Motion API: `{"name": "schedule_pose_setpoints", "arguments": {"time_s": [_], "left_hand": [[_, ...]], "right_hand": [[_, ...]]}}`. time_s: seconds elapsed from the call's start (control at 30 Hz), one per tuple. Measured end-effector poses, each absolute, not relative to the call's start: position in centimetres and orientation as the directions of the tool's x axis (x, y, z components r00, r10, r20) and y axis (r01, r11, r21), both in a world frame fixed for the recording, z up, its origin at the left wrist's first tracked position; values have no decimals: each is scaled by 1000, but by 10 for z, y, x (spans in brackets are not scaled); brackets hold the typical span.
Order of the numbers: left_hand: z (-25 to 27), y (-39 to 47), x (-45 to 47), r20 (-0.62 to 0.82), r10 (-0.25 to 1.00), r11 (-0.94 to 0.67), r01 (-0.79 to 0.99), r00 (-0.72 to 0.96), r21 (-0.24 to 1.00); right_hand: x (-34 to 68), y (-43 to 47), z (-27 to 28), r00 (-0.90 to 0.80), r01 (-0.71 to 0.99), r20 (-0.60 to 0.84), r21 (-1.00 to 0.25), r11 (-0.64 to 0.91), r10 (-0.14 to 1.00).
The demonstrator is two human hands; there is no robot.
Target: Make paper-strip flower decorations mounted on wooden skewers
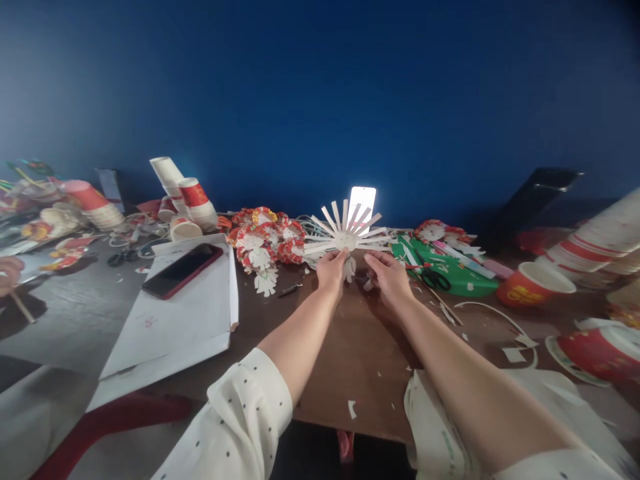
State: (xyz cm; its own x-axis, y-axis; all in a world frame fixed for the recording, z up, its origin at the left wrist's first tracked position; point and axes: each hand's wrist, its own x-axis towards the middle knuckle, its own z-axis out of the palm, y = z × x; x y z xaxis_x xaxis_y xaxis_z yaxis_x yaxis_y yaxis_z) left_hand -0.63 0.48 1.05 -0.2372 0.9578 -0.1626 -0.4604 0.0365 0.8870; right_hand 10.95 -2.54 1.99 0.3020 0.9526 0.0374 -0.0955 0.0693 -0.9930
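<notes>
In the middle of the head view, a white paper cup cut into strips (345, 240) is spread like a sunburst, with its strips fanned round a round centre. My left hand (331, 272) pinches it at its lower edge. Just to its right, my right hand (387, 275) has its fingers partly bent and apart, close under the right-hand strips; I see nothing gripped in it. Behind the strips stands a lit phone (363, 203), partly covered by them. A small white cut-paper piece (349, 269) shows below the centre, between my hands.
Red-and-white paper-cup flowers (270, 240) are heaped to the left. A dark phone (183, 270) lies on a white box (170, 327). At right are black scissors (436, 279) on a green sheet (473, 283) and a red paper cup (533, 285). Another person's hand (10, 275) appears far left.
</notes>
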Motion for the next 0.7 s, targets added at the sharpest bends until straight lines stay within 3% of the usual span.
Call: {"name": "schedule_pose_setpoints", "arguments": {"time_s": [0.53, 0.7], "left_hand": [[4, 10, -11, -102, 964, 43, -234, -246, 971], [4, 9, -12, -27, 986, -2, -172, -163, 985]], "right_hand": [[112, -27, 25, 395, -32, 12, -999, 27, 919], [110, -28, 31, 381, -144, -35, -989, 22, 924]]}}
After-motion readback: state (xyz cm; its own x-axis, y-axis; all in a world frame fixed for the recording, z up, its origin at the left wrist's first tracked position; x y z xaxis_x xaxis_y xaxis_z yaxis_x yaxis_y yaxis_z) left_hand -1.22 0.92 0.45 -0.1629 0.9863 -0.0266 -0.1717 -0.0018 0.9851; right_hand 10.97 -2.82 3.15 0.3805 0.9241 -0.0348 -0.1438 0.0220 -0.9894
